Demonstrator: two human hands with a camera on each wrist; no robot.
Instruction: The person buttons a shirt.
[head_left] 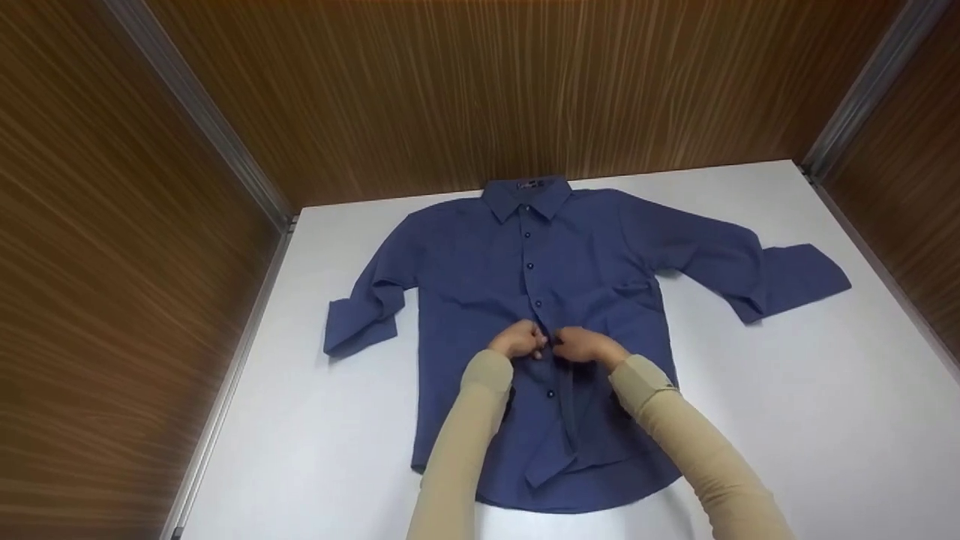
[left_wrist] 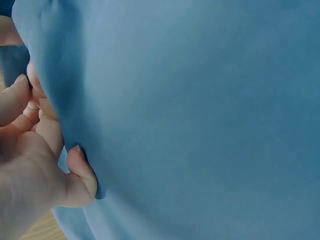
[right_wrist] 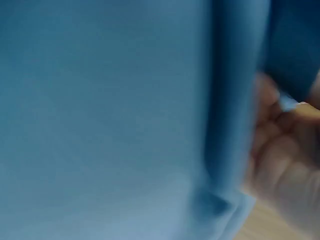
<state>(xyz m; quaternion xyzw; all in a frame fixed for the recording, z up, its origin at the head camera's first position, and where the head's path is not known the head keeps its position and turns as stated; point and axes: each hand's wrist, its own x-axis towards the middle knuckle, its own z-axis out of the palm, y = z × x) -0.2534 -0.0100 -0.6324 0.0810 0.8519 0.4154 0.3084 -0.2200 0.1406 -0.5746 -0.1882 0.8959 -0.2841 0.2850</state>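
A dark blue button-up shirt (head_left: 480,262) lies front up, its collar (head_left: 526,198) toward the back wall. The upper buttons run down a closed front placket, while the lower front parts and one corner of the hem is folded over. My left hand (head_left: 520,340) pinches one front edge at mid-placket. Close beside it, my right hand (head_left: 583,345) pinches the opposite edge. The left wrist view shows the left hand's fingers (left_wrist: 47,127) at the fabric's edge, partly behind the cloth. Blurred in the right wrist view, the right fingers (right_wrist: 265,130) are partly hidden behind a fold.
Under the shirt is a white table (head_left: 315,435). Wood-grain panels (head_left: 480,90) with metal corner strips enclose its back and sides. One shirt sleeve (head_left: 367,315) bends in at the left; the other sleeve (head_left: 720,262) reaches out to the right with its cuff end folded.
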